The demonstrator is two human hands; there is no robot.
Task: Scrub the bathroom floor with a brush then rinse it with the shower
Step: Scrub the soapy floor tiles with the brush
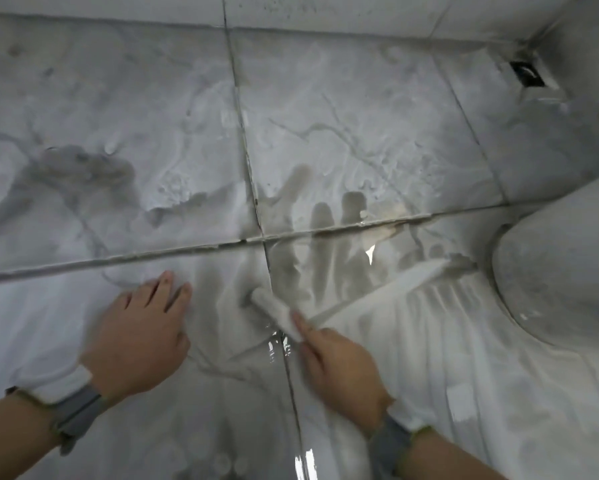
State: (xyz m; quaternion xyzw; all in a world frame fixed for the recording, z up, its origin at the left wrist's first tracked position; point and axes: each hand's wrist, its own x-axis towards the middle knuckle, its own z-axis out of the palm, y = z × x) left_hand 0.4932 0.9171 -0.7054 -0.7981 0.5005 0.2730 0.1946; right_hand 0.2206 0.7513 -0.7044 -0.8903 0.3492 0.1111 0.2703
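The right hand is wrapped round the handle of a white brush, forefinger laid along it, and the brush head is down on the wet tiled floor beside a grout line. The left hand lies flat on the floor just left of the brush, fingers straight, grasping nothing. A drain sits in the far right corner, and a toilet base stands at right.

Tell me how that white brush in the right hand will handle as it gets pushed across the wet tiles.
The brush looks slim and white, so probably light and fairly stiff. The right hand grips only its near end, so the far tip may wobble under pressure. The floor shines with water and foam, so the brush will likely slide easily, perhaps catching at the grout line.
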